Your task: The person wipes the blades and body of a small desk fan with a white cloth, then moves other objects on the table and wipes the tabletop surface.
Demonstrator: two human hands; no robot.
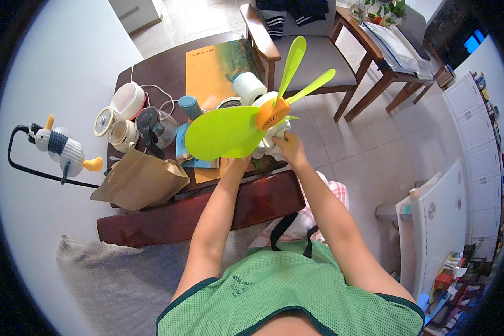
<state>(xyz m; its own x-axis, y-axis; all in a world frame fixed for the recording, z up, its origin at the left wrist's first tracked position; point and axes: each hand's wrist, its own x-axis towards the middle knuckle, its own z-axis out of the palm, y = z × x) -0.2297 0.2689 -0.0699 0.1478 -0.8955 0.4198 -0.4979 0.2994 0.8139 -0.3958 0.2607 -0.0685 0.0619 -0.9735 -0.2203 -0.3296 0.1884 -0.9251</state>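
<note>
Before me is a small fan with green blades [224,132] and an orange hub [273,113]. My right hand [292,148] has its fingers closed on a crumpled white cloth [280,129] against the fan's body, behind the blades. Below the large left blade, my left hand [240,161] reaches to the same spot; its fingers are mostly hidden by the blade, so its hold is unclear. A white cylindrical roll or container [249,88] lies just beyond the hub.
The dark wooden table [159,63] bears a glass kettle [156,126], a blue-lidded cup [190,107], a white bowl [127,101] and a brown paper bag [140,180]. A dark red wooden bench [193,210] lies nearer me. An armchair [311,63] stands beyond.
</note>
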